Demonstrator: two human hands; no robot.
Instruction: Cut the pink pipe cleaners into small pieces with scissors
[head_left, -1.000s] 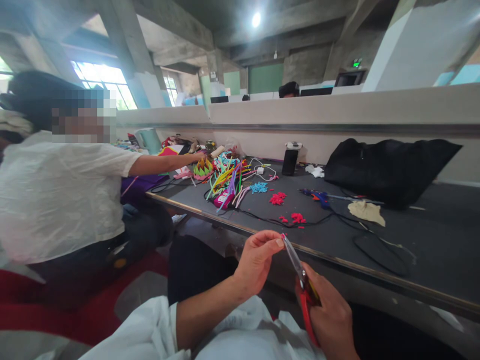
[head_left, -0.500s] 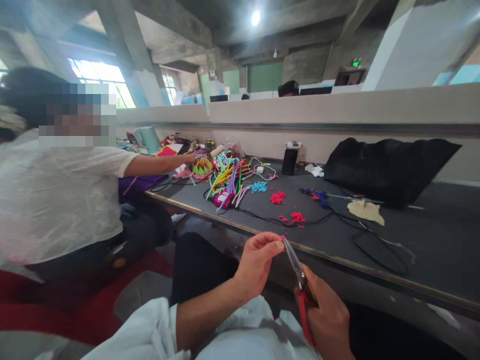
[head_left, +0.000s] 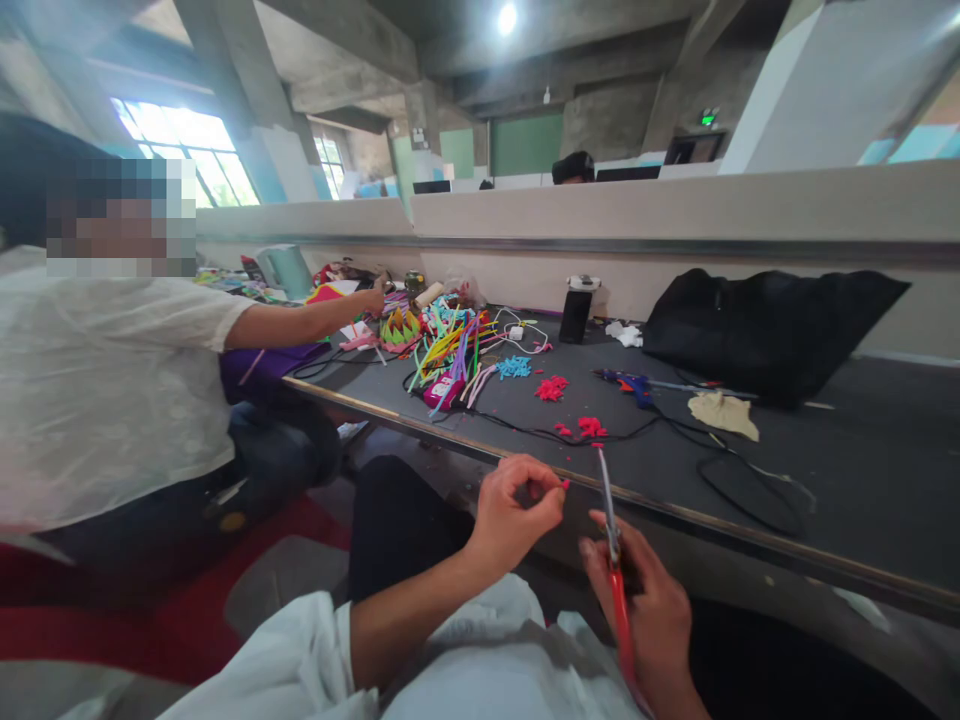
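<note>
Left hand [head_left: 514,515] and right hand [head_left: 649,595], both occupied, before the worktop [head_left: 862,460].
The left pinches a small red piece [head_left: 566,484]; the right grips red-handled scissors [head_left: 619,600], apart from it.

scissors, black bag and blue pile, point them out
Scissors [head_left: 617,578], head view: red handle, near the pivot
Black bag [head_left: 761,335], head view: middle of its front
Blue pile [head_left: 514,368], head view: its middle
</note>
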